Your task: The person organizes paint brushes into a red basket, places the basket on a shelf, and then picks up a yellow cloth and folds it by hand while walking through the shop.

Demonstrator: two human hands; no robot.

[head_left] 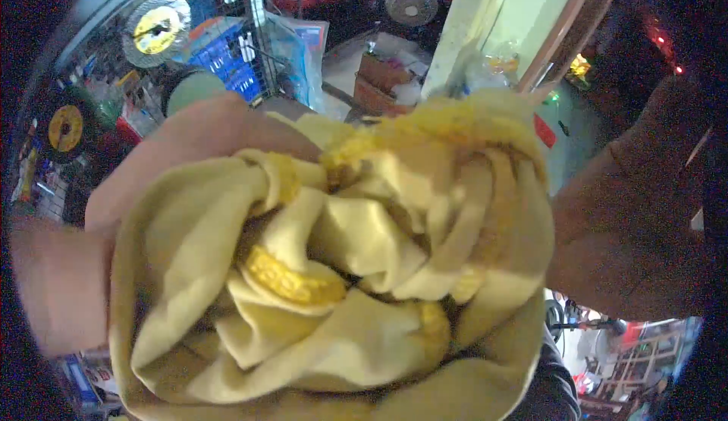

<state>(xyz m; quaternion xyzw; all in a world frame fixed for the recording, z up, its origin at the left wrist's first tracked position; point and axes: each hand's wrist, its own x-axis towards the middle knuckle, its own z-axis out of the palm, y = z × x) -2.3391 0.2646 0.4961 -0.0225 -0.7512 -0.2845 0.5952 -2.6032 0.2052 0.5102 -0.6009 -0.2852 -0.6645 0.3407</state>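
A bunched cream-yellow cloth (364, 239) with shiny gold patterned trim fills the middle of the head view, close to the camera. My left hand (205, 133) is wrapped round its upper left side, with the fingertips lost in the folds and blur. At the cloth's right side, my right hand (565, 231) holds the bundle from behind; its fingers are mostly hidden. The cloth is crumpled into loose, rounded folds and hangs between both hands.
Beyond the cloth are a round disc with a yellow centre (157, 29), a blue crate (227, 61), a fan (411, 4) and a cardboard box (383, 80). A pale panel (478, 26) stands behind. Shelving (637, 364) shows at lower right.
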